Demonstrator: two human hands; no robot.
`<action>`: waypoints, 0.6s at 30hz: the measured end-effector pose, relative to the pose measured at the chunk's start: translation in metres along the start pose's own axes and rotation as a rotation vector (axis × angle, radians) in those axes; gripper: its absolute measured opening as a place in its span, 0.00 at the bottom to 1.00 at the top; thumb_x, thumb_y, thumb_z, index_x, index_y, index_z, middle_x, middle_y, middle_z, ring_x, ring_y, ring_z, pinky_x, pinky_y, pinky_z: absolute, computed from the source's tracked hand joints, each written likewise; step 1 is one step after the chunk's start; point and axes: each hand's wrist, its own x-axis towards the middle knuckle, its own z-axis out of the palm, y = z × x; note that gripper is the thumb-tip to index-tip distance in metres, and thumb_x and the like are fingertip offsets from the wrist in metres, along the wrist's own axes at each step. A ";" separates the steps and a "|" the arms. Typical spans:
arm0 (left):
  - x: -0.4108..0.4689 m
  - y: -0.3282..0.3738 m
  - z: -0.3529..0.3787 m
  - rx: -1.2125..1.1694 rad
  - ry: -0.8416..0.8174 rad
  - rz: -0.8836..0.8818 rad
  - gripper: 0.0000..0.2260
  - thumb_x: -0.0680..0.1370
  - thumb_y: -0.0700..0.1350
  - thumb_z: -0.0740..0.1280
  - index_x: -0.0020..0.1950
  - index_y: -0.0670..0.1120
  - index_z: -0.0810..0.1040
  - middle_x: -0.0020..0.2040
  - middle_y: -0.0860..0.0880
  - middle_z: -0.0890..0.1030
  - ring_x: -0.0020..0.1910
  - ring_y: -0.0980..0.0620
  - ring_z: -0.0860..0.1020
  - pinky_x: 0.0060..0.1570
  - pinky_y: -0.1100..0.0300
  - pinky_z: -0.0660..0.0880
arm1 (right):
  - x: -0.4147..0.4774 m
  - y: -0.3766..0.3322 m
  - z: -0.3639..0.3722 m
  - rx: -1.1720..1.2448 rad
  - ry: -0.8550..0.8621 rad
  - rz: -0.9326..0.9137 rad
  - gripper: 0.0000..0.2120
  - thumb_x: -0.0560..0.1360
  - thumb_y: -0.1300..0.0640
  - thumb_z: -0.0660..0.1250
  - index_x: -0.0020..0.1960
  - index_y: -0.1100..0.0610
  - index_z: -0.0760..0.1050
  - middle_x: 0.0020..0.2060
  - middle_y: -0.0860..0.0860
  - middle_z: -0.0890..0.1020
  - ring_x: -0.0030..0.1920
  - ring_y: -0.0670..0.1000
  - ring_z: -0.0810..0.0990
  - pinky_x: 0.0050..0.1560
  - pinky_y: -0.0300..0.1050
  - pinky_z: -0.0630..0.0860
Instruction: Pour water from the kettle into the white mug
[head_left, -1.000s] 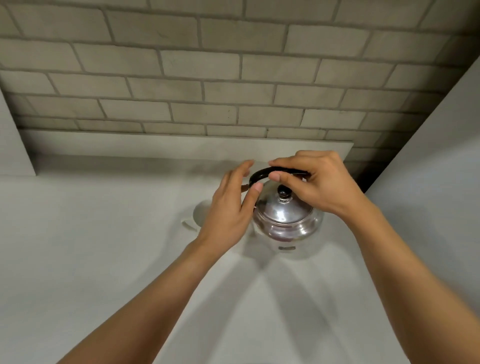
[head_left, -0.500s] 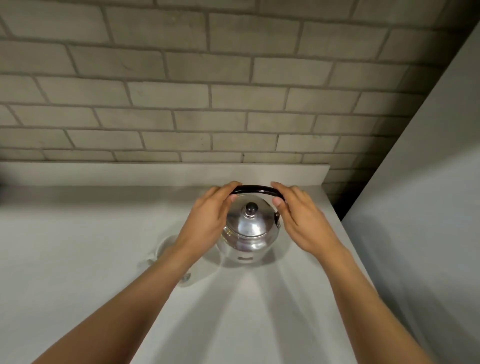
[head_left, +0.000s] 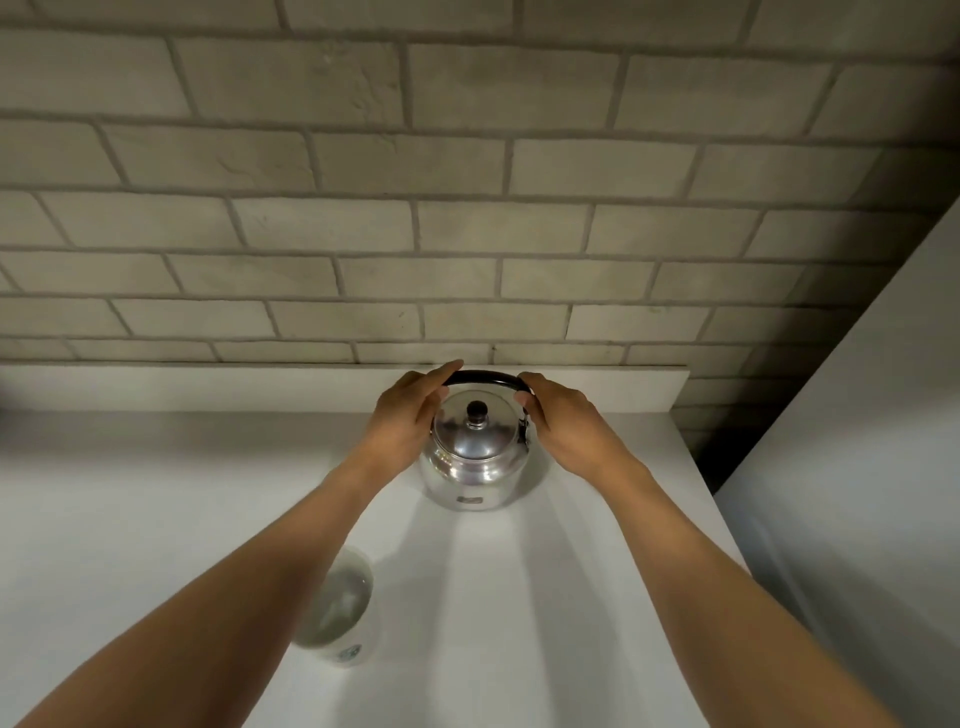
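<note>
Both hands, left hand (head_left: 408, 415) and right hand (head_left: 563, 426), flanking upright kettle (head_left: 475, 462)

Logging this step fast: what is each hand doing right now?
Left hand: fingers at the left end of the kettle handle, grip cannot be told.
Right hand: fingers at the handle's right end, grip cannot be told.

Place: I take this for a home kitchen.
Wall: I see pale brick-pattern tiling (head_left: 467, 228) behind, like a kitchen backsplash.
Surface: a plain white worktop (head_left: 156, 519) runs up to a low upstand below the bricks.
Wares: a polished steel kettle (head_left: 475, 462) with black handle stands on it, and a white mug (head_left: 343, 613) holding water.
Right side: a smooth grey panel (head_left: 857, 467); I cannot tell what it belongs to.
</note>
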 end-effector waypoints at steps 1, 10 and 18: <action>0.007 -0.005 0.001 -0.011 -0.010 -0.008 0.21 0.86 0.40 0.57 0.75 0.58 0.72 0.51 0.49 0.77 0.49 0.57 0.79 0.54 0.56 0.78 | 0.006 0.003 0.001 -0.001 -0.008 0.005 0.14 0.86 0.48 0.52 0.63 0.51 0.73 0.49 0.52 0.84 0.48 0.57 0.81 0.52 0.55 0.80; 0.055 -0.013 0.004 -0.081 -0.051 0.022 0.18 0.87 0.43 0.59 0.73 0.58 0.74 0.55 0.50 0.78 0.53 0.50 0.79 0.58 0.54 0.76 | 0.042 0.014 -0.007 0.026 0.044 -0.001 0.14 0.87 0.52 0.54 0.68 0.53 0.74 0.44 0.45 0.81 0.46 0.53 0.81 0.50 0.51 0.78; 0.047 -0.023 0.007 -0.130 -0.026 -0.024 0.16 0.87 0.43 0.60 0.73 0.55 0.76 0.67 0.49 0.77 0.66 0.47 0.76 0.68 0.48 0.73 | 0.046 0.022 0.009 0.084 0.015 0.019 0.18 0.87 0.55 0.57 0.76 0.51 0.70 0.60 0.55 0.84 0.57 0.56 0.83 0.56 0.41 0.74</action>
